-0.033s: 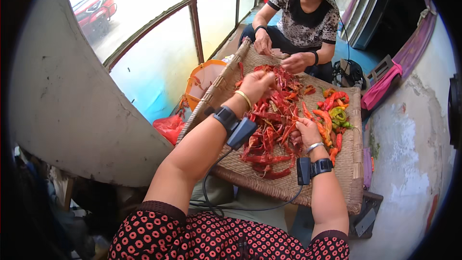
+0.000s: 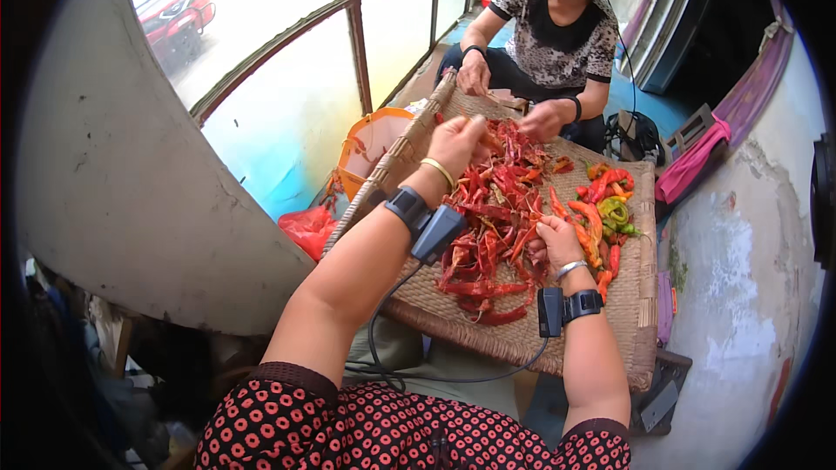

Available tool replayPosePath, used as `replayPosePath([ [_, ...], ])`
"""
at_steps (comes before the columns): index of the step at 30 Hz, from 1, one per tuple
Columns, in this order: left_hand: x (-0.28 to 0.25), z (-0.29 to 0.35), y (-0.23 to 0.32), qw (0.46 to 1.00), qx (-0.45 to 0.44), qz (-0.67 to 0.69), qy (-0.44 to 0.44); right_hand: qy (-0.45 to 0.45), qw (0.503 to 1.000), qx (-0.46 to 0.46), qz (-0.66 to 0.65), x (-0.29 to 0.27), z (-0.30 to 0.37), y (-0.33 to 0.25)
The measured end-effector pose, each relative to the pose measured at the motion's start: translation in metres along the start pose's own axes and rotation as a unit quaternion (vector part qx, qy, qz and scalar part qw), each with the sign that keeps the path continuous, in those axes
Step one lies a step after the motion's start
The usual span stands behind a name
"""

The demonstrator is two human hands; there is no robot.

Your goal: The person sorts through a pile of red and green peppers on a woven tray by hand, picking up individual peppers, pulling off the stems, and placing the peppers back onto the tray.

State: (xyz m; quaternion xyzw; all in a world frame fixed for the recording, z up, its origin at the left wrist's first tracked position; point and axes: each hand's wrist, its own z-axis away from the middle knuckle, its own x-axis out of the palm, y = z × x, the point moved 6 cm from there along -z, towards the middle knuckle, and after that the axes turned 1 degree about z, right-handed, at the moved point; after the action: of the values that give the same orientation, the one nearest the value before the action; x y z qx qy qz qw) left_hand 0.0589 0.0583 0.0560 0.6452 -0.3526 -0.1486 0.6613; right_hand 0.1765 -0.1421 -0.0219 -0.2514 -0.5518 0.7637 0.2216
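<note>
You are sorting chilies [image 2: 492, 218] on the tray [image 2: 610, 322]. Left hand [image 2: 457, 144] fingers clamp one; right hand [image 2: 553, 239] fingers pinch another. Next, judge colour before placing.

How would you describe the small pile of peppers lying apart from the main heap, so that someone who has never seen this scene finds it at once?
Start at the big woven tray between the two people. A long heap of dark red dried chillies runs down its middle. The small pile lies toward the tray's right edge, beyond the right hand: brighter orange and red, and the only one with green peppers in it.
</note>
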Motion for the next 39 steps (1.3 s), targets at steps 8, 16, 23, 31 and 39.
replayPosePath([
  [8,-0.096,-0.028,-0.038,0.930,0.007,0.254,0.264,-0.055,0.998,0.000,0.036,0.019,0.009,-0.008],
  [16,0.049,0.030,-0.062,0.907,-0.063,-0.313,-0.276,-0.022,0.999,-0.022,-0.023,0.015,0.008,-0.009],
  [23,0.075,0.074,-0.071,0.843,-0.128,-0.369,-0.370,0.016,0.993,-0.061,-0.100,0.015,0.008,-0.014],
  [31,0.010,0.012,-0.012,0.985,-0.090,-0.108,-0.099,-0.021,0.997,-0.048,-0.048,0.017,0.008,-0.006],
  [39,-0.080,-0.032,-0.042,0.975,-0.030,-0.093,0.201,-0.057,0.996,-0.026,0.060,0.033,0.009,0.000],
])
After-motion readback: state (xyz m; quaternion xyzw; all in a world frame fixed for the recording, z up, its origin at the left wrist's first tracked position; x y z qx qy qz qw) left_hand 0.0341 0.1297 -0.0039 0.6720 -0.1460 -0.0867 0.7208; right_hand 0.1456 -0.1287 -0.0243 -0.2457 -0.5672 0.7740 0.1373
